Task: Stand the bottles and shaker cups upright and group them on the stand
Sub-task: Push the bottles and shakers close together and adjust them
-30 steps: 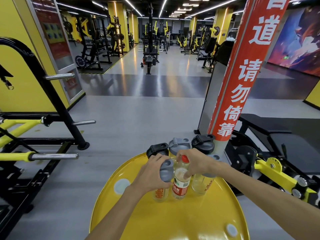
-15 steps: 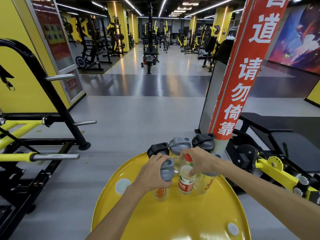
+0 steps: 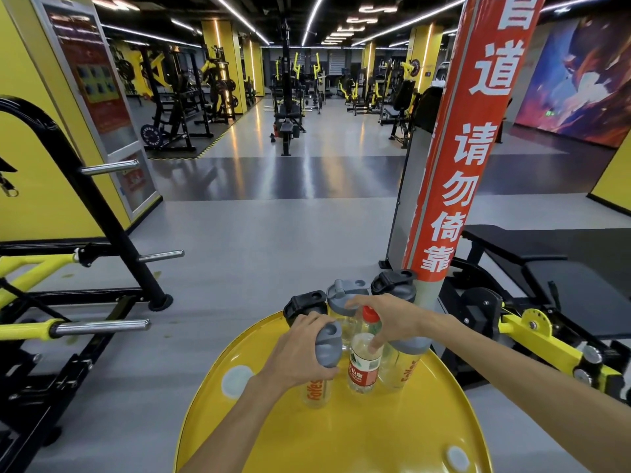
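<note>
A: Risk first, quick. Round yellow metal stand top (image 3: 341,438) has a tight cluster at its far edge. Left hand (image 3: 300,356) is wrapped round the clear shaker cup with grey lid and orange lettering (image 3: 319,370), thumb side on the lid. If it shoves right, that cup likely knocks the clear plastic water bottle with red cap and red label (image 3: 364,356), which stands just beside it.

B: And the bottle is narrow and looks near-empty, so probably tips easily. Right hand (image 3: 389,319)?

A: Draped over the bottle's top from the right, fingers curled down round neck and shoulder, one fingertip on the clear body. Holding it, loosely I'd judge. The second clear shaker cup with grey lid (image 3: 403,360) sits under that wrist, so a careless lift-off could drag it.

B: Back row?

A: Two black-lidded cups (image 3: 304,305) (image 3: 392,285) and a grey flip-lid one (image 3: 348,297), all upright, right at the far rim by the red-wrapped pillar (image 3: 467,158). Push the group further and one could go off the edge.

B: Arms?

A: Both forearms reach in from the near edge, converging on the cluster. Everything visible stands upright.
</note>
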{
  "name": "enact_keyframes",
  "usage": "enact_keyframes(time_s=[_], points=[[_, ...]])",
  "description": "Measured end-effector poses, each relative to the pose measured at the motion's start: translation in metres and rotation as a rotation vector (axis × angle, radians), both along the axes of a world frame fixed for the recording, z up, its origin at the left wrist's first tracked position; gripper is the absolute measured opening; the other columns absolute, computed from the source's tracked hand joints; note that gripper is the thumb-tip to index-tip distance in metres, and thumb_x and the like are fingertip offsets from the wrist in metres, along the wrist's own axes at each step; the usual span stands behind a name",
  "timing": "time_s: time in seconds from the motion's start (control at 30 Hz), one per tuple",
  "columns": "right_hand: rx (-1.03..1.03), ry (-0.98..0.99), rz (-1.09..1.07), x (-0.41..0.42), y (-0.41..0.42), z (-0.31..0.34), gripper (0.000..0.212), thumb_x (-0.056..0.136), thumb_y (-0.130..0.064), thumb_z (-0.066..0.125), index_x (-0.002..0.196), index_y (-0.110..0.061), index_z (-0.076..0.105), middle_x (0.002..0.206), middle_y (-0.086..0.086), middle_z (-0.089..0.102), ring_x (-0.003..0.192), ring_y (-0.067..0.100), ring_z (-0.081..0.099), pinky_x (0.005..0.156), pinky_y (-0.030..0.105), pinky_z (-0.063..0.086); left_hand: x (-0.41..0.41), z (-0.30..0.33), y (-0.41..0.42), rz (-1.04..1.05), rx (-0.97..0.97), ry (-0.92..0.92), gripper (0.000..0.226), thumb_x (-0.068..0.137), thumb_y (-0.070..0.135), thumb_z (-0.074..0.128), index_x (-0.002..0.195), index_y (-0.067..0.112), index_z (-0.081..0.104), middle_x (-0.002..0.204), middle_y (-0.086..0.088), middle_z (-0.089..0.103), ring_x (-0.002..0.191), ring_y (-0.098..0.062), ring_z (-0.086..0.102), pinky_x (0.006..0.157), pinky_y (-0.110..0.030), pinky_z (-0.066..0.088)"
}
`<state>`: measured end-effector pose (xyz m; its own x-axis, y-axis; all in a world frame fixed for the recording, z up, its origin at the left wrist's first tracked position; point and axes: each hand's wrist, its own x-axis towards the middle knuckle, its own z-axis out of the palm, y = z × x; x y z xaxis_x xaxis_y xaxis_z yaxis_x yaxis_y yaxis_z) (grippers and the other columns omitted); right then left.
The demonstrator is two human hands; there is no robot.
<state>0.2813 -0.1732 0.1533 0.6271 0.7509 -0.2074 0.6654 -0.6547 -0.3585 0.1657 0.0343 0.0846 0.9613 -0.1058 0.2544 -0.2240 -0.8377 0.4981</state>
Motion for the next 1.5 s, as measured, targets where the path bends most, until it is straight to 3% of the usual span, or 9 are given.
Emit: enact_keyframes(time_s=[0.17, 0.37, 0.6, 0.8, 1.0, 1.17, 1.4, 1.5], points=[[0.052, -0.020, 0.015, 0.003, -0.007, 0.007, 0.092, 0.067, -0.030, 0.089, 0.145, -0.028, 0.041, 0.139, -0.009, 0.054, 0.124, 0.012, 0.051, 0.098, 0.024, 0.042, 0.005, 0.000, -0.007, 0.008, -0.047, -0.024, 0.074, 0.060, 0.047, 0.082, 0.125, 0.036, 0.048, 0.120, 0.022, 0.048, 0.107, -0.004, 0.043, 0.079, -0.025, 0.050], [0.070, -0.049, 0.008, 0.007, -0.021, 0.014, 0.089, 0.069, -0.036, 0.088, 0.144, -0.026, 0.042, 0.136, -0.005, 0.056, 0.120, 0.014, 0.054, 0.101, 0.033, 0.047, 0.012, 0.000, -0.007, 0.007, -0.050, -0.007, 0.077, 0.059, 0.051, 0.082, 0.125, 0.037, 0.046, 0.121, 0.022, 0.047, 0.110, -0.004, 0.042, 0.082, -0.029, 0.051], [0.098, -0.031, 0.004, 0.009, -0.030, 0.005, 0.060, 0.080, -0.043, 0.077, 0.132, -0.023, 0.055, 0.125, -0.006, 0.062, 0.111, 0.012, 0.059, 0.097, 0.033, 0.052, 0.015, -0.003, -0.014, 0.004, -0.022, -0.015, 0.078, 0.059, 0.052, 0.080, 0.128, 0.035, 0.048, 0.120, 0.022, 0.046, 0.110, -0.002, 0.042, 0.081, -0.023, 0.049], [0.149, 0.009, -0.003, 0.005, -0.028, -0.001, 0.043, 0.088, -0.036, 0.071, 0.125, -0.020, 0.058, 0.112, -0.004, 0.067, 0.098, 0.009, 0.063, 0.087, 0.022, 0.051, 0.017, -0.001, -0.013, -0.002, 0.004, 0.004, 0.081, 0.060, 0.055, 0.080, 0.131, 0.035, 0.047, 0.122, 0.022, 0.044, 0.110, -0.002, 0.040, 0.081, -0.019, 0.044], [0.145, -0.024, 0.006, 0.009, -0.023, 0.001, 0.027, 0.089, -0.031, 0.071, 0.111, -0.019, 0.061, 0.102, -0.002, 0.069, 0.093, 0.014, 0.066, 0.087, 0.038, 0.054, 0.017, -0.001, -0.012, -0.005, 0.010, 0.006, 0.081, 0.060, 0.055, 0.080, 0.131, 0.035, 0.047, 0.122, 0.022, 0.044, 0.111, -0.002, 0.040, 0.080, -0.019, 0.044], [0.153, -0.010, 0.024, 0.006, -0.021, 0.005, 0.025, 0.091, -0.023, 0.069, 0.112, -0.014, 0.061, 0.106, 0.001, 0.068, 0.098, 0.015, 0.065, 0.090, 0.034, 0.054, 0.018, -0.002, -0.012, -0.007, 0.009, -0.003, 0.082, 0.059, 0.057, 0.080, 0.131, 0.034, 0.047, 0.123, 0.021, 0.044, 0.111, -0.004, 0.041, 0.079, -0.022, 0.047], [0.161, 0.012, -0.013, 0.004, -0.024, 0.005, 0.030, 0.090, -0.029, 0.070, 0.117, -0.018, 0.061, 0.110, -0.001, 0.068, 0.100, 0.015, 0.065, 0.093, 0.040, 0.054, 0.019, -0.002, -0.012, -0.007, 0.012, -0.005, 0.083, 0.058, 0.059, 0.079, 0.131, 0.035, 0.046, 0.123, 0.021, 0.044, 0.110, -0.004, 0.042, 0.077, -0.021, 0.046], [0.148, 0.001, -0.011, 0.001, -0.030, 0.007, 0.044, 0.088, -0.032, 0.072, 0.128, -0.019, 0.058, 0.120, -0.003, 0.066, 0.106, 0.012, 0.063, 0.095, 0.031, 0.053, 0.019, -0.001, -0.012, -0.014, 0.016, 0.006, 0.085, 0.058, 0.061, 0.080, 0.131, 0.036, 0.045, 0.124, 0.022, 0.043, 0.111, -0.003, 0.041, 0.078, -0.022, 0.047]])
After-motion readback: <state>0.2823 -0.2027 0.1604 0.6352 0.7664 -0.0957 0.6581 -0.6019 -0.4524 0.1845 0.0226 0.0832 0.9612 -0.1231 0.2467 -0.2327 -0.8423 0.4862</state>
